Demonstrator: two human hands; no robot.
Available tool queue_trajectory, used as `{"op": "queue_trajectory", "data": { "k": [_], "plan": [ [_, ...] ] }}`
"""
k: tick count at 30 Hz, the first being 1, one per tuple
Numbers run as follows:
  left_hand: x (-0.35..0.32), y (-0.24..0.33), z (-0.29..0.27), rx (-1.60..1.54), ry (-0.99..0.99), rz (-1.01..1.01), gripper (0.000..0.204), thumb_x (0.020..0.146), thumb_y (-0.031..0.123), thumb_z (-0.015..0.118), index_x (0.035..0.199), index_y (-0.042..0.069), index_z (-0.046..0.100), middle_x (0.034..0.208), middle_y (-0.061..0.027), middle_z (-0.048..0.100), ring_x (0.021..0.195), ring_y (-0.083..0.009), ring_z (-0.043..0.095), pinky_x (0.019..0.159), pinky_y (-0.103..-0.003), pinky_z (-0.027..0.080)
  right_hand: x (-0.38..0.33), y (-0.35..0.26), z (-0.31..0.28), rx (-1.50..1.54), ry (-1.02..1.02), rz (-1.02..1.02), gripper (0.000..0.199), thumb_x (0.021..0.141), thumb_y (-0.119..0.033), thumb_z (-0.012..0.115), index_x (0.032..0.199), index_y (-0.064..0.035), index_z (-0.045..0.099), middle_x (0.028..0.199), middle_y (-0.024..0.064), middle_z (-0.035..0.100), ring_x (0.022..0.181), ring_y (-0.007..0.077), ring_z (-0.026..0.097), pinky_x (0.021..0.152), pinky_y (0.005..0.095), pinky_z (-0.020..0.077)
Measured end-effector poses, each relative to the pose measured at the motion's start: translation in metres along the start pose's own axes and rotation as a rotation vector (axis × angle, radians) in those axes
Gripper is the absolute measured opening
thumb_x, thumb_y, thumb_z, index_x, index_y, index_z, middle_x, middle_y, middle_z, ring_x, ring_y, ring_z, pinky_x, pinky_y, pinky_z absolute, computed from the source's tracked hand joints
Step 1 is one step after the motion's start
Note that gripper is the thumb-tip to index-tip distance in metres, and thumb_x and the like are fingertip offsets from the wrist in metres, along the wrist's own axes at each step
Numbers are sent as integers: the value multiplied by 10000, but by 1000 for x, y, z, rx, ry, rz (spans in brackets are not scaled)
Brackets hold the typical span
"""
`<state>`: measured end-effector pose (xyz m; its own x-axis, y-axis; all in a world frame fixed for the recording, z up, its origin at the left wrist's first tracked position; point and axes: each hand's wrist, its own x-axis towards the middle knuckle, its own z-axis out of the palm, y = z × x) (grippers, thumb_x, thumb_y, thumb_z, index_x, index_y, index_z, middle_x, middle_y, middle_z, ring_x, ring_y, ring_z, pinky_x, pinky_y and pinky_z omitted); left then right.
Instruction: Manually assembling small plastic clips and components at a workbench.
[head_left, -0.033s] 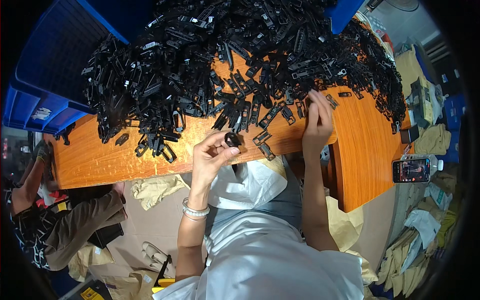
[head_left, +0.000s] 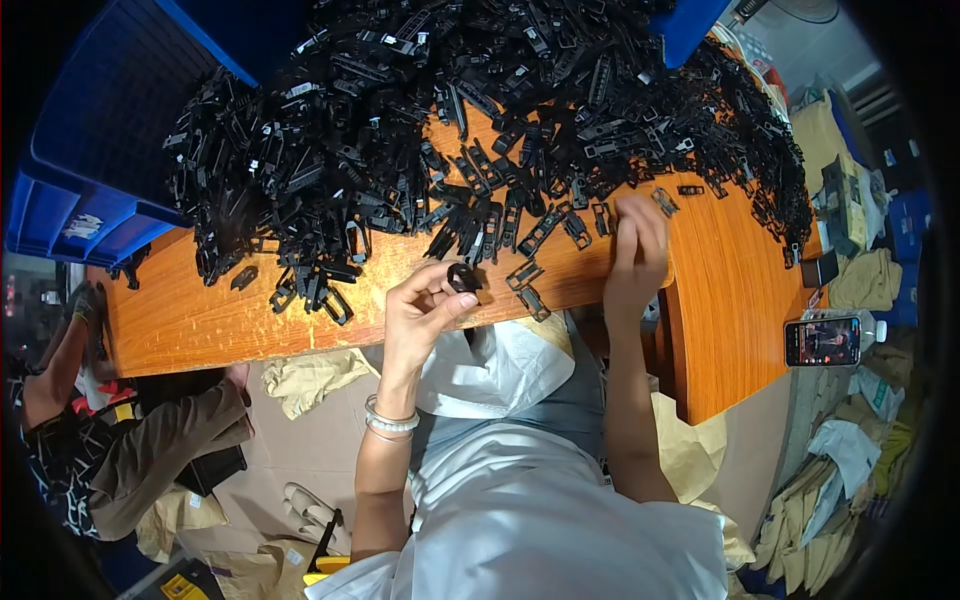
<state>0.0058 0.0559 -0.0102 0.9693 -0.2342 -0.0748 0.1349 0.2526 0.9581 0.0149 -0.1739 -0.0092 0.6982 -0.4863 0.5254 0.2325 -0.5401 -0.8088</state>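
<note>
My left hand (head_left: 418, 308) is closed around a small black plastic part (head_left: 462, 280), held above the table's near edge between thumb and fingers. A bracelet and a bangle circle that wrist. My right hand (head_left: 638, 245) hovers over the orange-brown tabletop, close to the near edge of a big heap of black plastic parts (head_left: 330, 150). Its fingers are bent and smeared by motion, so whether anything is in them cannot be seen. Near its fingertips lies a loose part (head_left: 664, 202). Between my hands lie two frame-like black parts (head_left: 530, 288).
A blue crate (head_left: 90, 205) stands at the left, with more blue plastic at the back. A smartphone (head_left: 822, 341) leans by a clear bottle at the right. Another person's leg (head_left: 170, 455) is at the left. Sacks (head_left: 315, 380) lie on the floor below the table (head_left: 200, 325).
My right hand has drawn back slightly toward me, its fingers more bent than before. The left hand and its black plastic part stay in place.
</note>
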Motion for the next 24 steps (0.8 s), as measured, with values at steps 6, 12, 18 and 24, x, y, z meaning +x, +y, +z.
{"op": "queue_trajectory", "data": {
  "k": [6,12,18,24],
  "plan": [
    [-1,-3,-2,-66,32,2,276,721,0,677,986,-12,601,747,-22,603,575,-48,527,487,-156,418,-55,-49,-16,-199,-391,-221,205,690,-31,655,882,-27,581,853,84,538,824,243,502,728,351,388],
    [-12,2,6,-93,-21,10,275,739,-6,660,1001,-26,578,806,-48,622,633,-55,548,539,-167,433,-62,-38,-23,-340,-506,-142,254,669,-21,661,902,-19,559,876,90,524,839,277,478,776,369,371],
    [-21,-3,17,-43,-113,-47,312,740,-42,644,1034,-23,543,908,-81,630,676,-60,571,554,-174,445,-51,-52,-30,-26,-546,283,231,651,29,659,860,-8,570,820,81,548,754,210,537,662,288,427],
    [-24,-1,23,42,-164,14,324,714,-82,639,1022,-31,549,984,-110,618,816,-116,604,665,-211,496,-44,-77,-22,129,-516,-5,218,599,39,689,792,-7,599,768,66,542,712,180,522,617,267,420]
  ]
}}
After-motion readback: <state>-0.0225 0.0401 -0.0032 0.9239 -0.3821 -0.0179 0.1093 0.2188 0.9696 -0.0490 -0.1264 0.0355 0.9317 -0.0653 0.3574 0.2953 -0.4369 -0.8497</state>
